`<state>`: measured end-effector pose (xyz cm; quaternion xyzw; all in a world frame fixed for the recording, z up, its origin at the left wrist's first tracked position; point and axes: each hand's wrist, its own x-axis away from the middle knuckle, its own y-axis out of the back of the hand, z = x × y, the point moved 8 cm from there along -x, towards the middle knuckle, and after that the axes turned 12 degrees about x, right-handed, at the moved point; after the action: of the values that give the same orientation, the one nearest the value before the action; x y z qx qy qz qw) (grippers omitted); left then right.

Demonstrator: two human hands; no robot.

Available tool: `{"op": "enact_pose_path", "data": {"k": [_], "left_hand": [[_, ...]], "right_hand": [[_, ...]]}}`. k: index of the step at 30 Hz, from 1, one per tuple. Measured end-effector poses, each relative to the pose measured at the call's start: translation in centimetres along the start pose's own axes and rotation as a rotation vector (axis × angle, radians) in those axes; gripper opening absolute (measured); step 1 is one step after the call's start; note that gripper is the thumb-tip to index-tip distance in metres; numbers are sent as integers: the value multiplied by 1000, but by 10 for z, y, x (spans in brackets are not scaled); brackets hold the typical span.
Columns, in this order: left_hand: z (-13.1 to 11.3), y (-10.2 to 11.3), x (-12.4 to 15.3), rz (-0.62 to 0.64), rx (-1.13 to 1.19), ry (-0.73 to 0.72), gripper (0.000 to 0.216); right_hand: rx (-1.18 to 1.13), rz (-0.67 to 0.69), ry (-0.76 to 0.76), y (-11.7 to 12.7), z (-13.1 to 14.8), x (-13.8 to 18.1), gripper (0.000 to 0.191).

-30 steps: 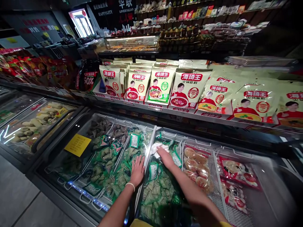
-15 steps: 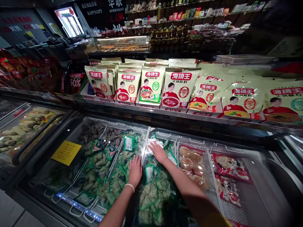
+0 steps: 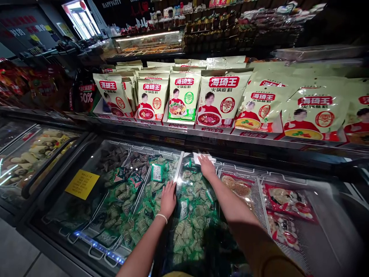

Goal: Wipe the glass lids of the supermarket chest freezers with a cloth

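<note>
White cloth point(image 3: 196, 158) lies on the glass top of the chest freezer point(image 3: 49, 209), toward its far edge, right of the pale metal strip point(image 3: 180, 165). Its visible long axis runs crosswise, left to right, the right end slightly nearer the person; middle hidden under the right hand point(image 3: 206, 166).

Right grip: laid over the cloth, fingers pointing away and a little left. Cannot tell whether any fold is pinched.

Left hand point(image 3: 168, 198): grip flattened on the glass, fingers extended and nearly together, pointing away, just beside the strip's left side. Pale band point(image 3: 162, 217) at the wrist.

Below the glass: green-bagged bundles point(image 3: 184, 238) on both sides of the strip; red packets point(image 3: 290, 200) farther right. Yellow notice point(image 3: 82, 184) well left of the hands.
</note>
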<state>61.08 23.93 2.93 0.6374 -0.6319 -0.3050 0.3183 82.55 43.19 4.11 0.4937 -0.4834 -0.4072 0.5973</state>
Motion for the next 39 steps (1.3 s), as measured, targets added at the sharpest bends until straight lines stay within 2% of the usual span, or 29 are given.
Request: {"op": "enact_pose_path", "data": {"k": [3, 6, 10, 13, 16, 19, 22, 25, 28, 31, 36, 39], "left_hand": [[2, -2, -3, -17, 22, 20, 61], [2, -3, -3, -7, 25, 8, 62], [1, 0, -3, 3, 14, -8, 60], [1, 4, -5, 12, 19, -19, 62], [4, 9, -6, 21, 37, -28, 65], [6, 12, -5, 24, 53, -51, 67], [8, 12, -4, 32, 52, -67, 68], [9, 9, -4, 38, 42, -69, 67], [11, 8, -4, 25, 39, -66, 67], [10, 8, -4, 12, 43, -69, 65], [10, 10, -2, 15, 51, -79, 64], [11, 10, -2, 12, 63, -92, 61]], "right_hand": [[20, -27, -126, -1, -26, 6, 69], [16, -11, -172, -2, -10, 5, 70], [-29, -29, 7, -4, 57, 8, 69], [-66, -70, 161, -17, 98, 37, 64], [-78, -132, 286, -34, 117, 76, 61], [-53, -143, 378, -40, 114, 91, 62], [-16, -101, 344, -26, 92, 62, 66], [24, -44, 193, -5, 71, 17, 65], [34, -11, 107, 2, 73, 1, 63], [6, -68, 181, -9, 96, 32, 63], [-78, -145, 368, -56, 125, 138, 65], [-104, -137, 476, -75, 131, 176, 66]]}}
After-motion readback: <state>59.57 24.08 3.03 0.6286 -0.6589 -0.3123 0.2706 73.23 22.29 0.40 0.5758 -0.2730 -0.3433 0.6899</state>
